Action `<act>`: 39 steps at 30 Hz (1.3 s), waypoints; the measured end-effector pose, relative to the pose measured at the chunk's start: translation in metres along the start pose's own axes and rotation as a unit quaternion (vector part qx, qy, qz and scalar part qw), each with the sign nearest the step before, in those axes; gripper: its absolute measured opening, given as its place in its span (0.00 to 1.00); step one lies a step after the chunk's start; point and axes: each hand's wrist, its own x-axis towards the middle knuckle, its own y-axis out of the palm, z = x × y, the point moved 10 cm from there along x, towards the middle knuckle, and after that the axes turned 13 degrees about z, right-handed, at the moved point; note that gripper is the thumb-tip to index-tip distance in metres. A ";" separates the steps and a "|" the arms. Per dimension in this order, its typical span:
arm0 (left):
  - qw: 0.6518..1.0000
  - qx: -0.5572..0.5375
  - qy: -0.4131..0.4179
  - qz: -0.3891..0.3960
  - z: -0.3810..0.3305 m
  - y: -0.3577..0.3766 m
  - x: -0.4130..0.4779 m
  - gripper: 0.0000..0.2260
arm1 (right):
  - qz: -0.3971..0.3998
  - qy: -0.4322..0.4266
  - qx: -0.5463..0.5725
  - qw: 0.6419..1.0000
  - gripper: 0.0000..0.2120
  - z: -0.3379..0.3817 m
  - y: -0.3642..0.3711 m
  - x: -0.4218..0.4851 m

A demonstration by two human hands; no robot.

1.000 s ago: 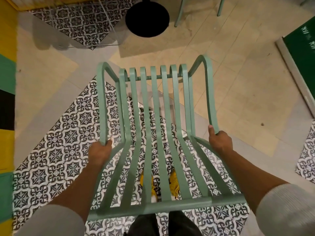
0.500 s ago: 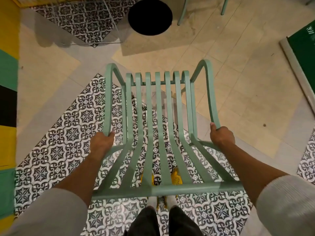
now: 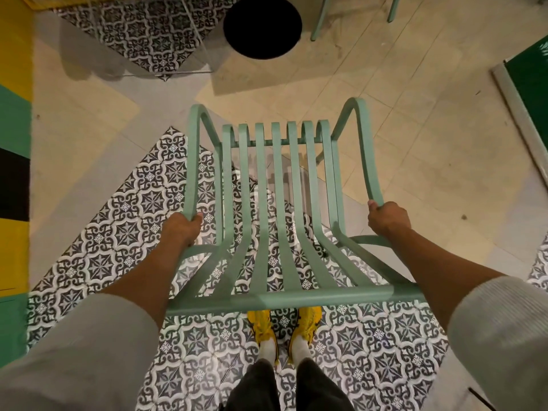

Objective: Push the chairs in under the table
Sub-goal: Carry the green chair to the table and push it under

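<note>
A pale green slatted metal chair [image 3: 278, 203] stands right in front of me, seen from above, its top back rail nearest my body. My left hand [image 3: 181, 226] is closed around the left armrest and my right hand [image 3: 388, 218] around the right armrest. Ahead at the top is the round black table base [image 3: 262, 25]. A transparent tabletop edge [image 3: 166, 73] shows faintly as a thin line at the upper left. The chair's front edge lies short of the base.
Legs of another green chair [image 3: 318, 22] stand beyond the base at the top right. A green panel with a pale frame [image 3: 530, 84] runs along the right. A yellow, green and black striped surface [image 3: 13, 143] borders the left. My yellow shoes [image 3: 284, 324] stand behind the chair on patterned tiles.
The chair has moved forward, away from my feet and toward the black table base. Both hands have kept their hold on the armrests.
</note>
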 end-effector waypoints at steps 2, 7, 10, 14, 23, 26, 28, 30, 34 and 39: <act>1.000 0.004 -0.004 0.001 0.000 0.000 0.003 0.26 | -0.005 0.003 -0.015 1.000 0.29 0.003 -0.001 0.001; 1.000 -0.014 -0.019 0.010 0.006 0.001 0.007 0.28 | -0.020 0.013 -0.013 1.000 0.26 0.004 -0.003 -0.002; 1.000 0.010 -0.014 0.026 -0.007 0.001 -0.008 0.37 | -0.057 -0.031 -0.063 0.996 0.28 0.027 -0.014 -0.023; 0.984 0.150 0.090 -0.021 -0.046 -0.011 -0.068 0.34 | -0.033 -0.153 -0.104 0.982 0.25 0.062 -0.018 -0.076; 0.945 0.174 0.266 0.079 -0.093 0.030 -0.261 0.35 | 0.037 -0.289 -0.152 0.944 0.30 0.063 -0.004 -0.224; 0.934 0.245 0.245 0.083 -0.090 0.039 -0.284 0.46 | -0.008 -0.309 -0.219 0.925 0.44 0.061 0.002 -0.265; 0.918 0.308 0.237 0.077 -0.082 0.043 -0.290 0.51 | -0.030 -0.308 -0.273 0.911 0.50 0.055 0.009 -0.279; 0.900 0.351 0.253 0.049 -0.073 0.047 -0.288 0.41 | -0.044 -0.312 -0.317 0.895 0.53 0.049 0.018 -0.285; 0.884 0.388 0.260 -0.008 -0.066 0.053 -0.261 0.15 | -0.086 -0.306 -0.349 0.881 0.37 0.053 0.020 -0.282; 0.872 0.425 0.242 -0.024 -0.062 0.057 -0.255 0.12 | -0.084 -0.284 -0.366 0.882 0.26 0.054 0.024 -0.271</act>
